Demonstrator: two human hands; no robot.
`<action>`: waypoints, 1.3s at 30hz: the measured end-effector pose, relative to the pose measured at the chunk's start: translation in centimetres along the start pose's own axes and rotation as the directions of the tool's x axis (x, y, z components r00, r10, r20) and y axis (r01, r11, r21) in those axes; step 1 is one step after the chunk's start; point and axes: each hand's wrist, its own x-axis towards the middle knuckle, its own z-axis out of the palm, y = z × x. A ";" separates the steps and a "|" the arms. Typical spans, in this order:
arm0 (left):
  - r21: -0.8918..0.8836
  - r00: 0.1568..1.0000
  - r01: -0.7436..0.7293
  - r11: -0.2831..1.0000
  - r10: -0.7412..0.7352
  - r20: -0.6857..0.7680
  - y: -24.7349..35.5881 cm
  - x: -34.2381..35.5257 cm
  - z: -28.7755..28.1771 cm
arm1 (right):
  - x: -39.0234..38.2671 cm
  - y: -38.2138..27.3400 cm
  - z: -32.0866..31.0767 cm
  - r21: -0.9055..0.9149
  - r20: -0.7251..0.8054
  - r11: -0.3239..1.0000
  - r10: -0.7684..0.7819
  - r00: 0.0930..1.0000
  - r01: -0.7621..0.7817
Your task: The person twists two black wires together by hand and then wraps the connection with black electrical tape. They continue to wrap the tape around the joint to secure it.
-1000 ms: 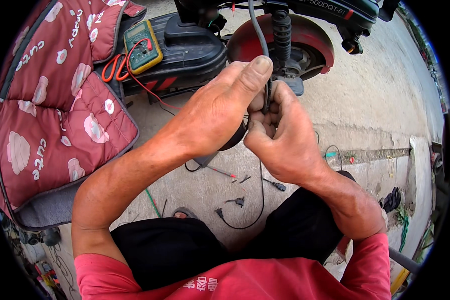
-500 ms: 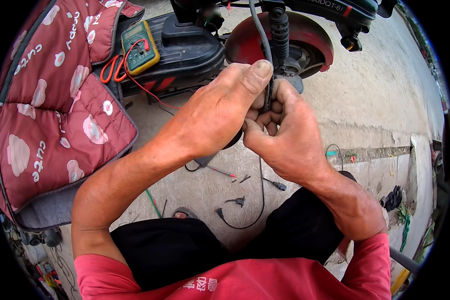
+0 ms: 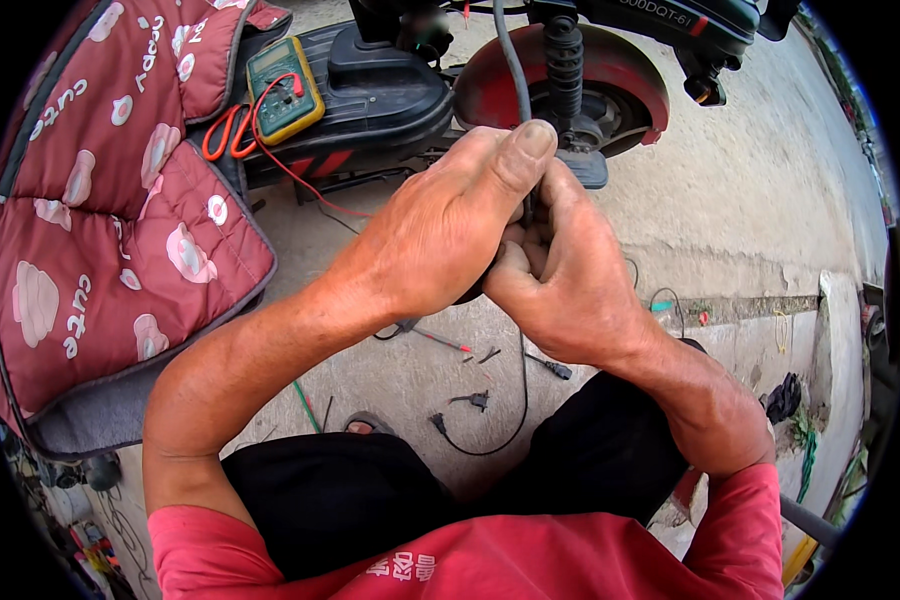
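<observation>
Both my hands meet in the middle of the view, clasped around a black cable (image 3: 511, 70) that runs up toward the scooter's rear wheel (image 3: 570, 85). My left hand (image 3: 445, 225) wraps over the cable from the left, thumb pressed against it near the top. My right hand (image 3: 565, 275) grips from the right, fingers curled tight against the left hand. What lies between the palms is hidden; a dark object shows just under them.
A black electric scooter (image 3: 390, 95) stands ahead with a red fender. A green multimeter (image 3: 284, 88) with red leads rests on its footboard. A red quilted cover (image 3: 110, 230) hangs at the left. Loose wires and connectors (image 3: 475, 405) lie on the concrete by my knees.
My hands have stayed clasped on the cable, shifting only slightly; the left thumb has slid a little higher along it.
</observation>
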 end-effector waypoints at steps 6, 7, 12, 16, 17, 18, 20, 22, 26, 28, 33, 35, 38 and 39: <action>-0.090 0.981 -0.119 0.989 0.131 0.141 -0.2 -0.7 -1.1 | 0.2 -0.3 -0.6 0.006 0.000 1.000 0.016 1.000 -0.016; -0.113 0.983 -0.081 0.990 0.098 0.154 0.0 -0.8 -1.3 | 0.2 -0.5 -0.7 0.020 0.007 0.999 0.040 0.999 -0.040; -0.181 0.968 0.058 0.982 -0.011 0.250 0.1 -1.3 -1.8 | 0.0 0.0 -0.7 0.073 0.027 0.997 0.026 0.999 -0.028; -0.237 0.951 -0.022 0.971 0.093 0.293 -1.4 -1.4 -2.3 | -0.3 0.2 -0.9 0.127 0.048 0.988 0.079 0.996 -0.085; -0.206 0.947 -0.038 0.978 0.102 0.305 -1.5 -1.6 -2.6 | -0.5 0.3 -1.0 0.111 0.054 0.990 0.075 0.996 -0.081; -0.187 0.947 0.005 0.982 0.055 0.316 -1.5 -1.8 -2.8 | -0.6 0.5 -1.1 0.096 0.060 0.992 0.072 0.996 -0.077; -0.145 0.941 0.090 0.985 -0.037 0.336 -1.5 -2.3 -2.8 | -0.6 0.6 -1.2 0.124 0.043 0.989 0.074 0.996 -0.079; -0.041 0.925 0.113 0.993 -0.090 0.369 -1.7 -2.5 -2.9 | -0.5 0.0 -1.1 0.210 -0.001 0.974 0.084 0.996 -0.082; -0.019 0.908 0.062 0.998 -0.049 0.416 -1.9 -2.9 -3.4 | -0.8 0.4 -1.6 0.131 0.083 0.986 0.095 0.992 -0.105; -0.051 0.911 0.008 0.999 0.014 0.412 -2.1 -3.0 -3.6 | -0.8 0.3 -1.5 0.175 0.077 0.981 0.069 0.995 -0.082; -0.163 0.926 0.058 0.985 0.007 0.377 -2.5 -2.9 -3.5 | -0.9 0.1 -1.4 0.252 0.104 0.958 0.114 0.988 -0.137; -0.208 0.932 0.180 0.961 -0.098 0.350 -2.1 -2.9 -3.6 | -0.9 0.1 -1.3 0.282 0.093 0.948 0.125 0.988 -0.147; -0.285 0.967 0.169 0.944 -0.103 0.232 -2.0 -2.9 -3.6 | -1.0 0.1 -1.5 0.333 0.082 0.931 0.129 0.988 -0.149; -0.303 0.977 0.146 0.942 -0.089 0.195 -2.0 -2.8 -3.6 | -1.3 0.0 -1.7 0.340 0.099 0.929 0.121 0.988 -0.148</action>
